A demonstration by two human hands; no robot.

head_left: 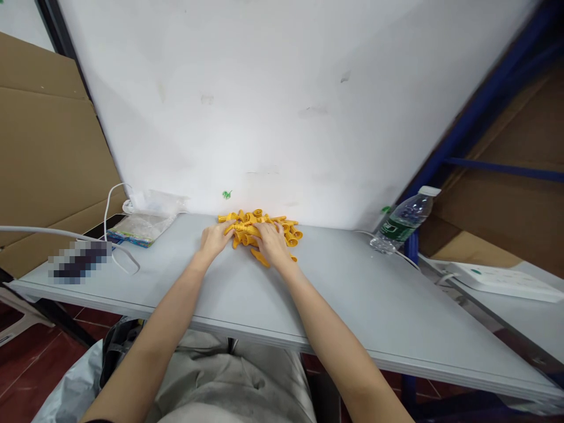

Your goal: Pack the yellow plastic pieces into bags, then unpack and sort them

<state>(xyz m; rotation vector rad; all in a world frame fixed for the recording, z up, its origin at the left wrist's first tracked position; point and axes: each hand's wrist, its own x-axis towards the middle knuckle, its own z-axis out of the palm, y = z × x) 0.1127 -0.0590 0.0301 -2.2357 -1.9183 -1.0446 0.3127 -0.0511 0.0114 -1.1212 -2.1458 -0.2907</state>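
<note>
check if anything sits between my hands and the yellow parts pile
Nothing visible does: the left hand and the right hand both touch the pile of yellow parts. The water bottle and the plastic bag sit off to the sides.

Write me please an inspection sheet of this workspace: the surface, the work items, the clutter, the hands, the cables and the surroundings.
Surface: grey table, bare in the near half.
Work items: pile of yellow plastic parts at the far edge, against the white board.
Clutter: clear plastic bag at far left; water bottle lying tilted at far right.
Hands: left hand touches the pile's left side; right hand lies on top of it; whether the fingers grip a part cannot be told.
Cables: white cable loops at the left; power strip on the neighbouring table at right.
Surroundings: cardboard at left, blue frame at right.
</note>
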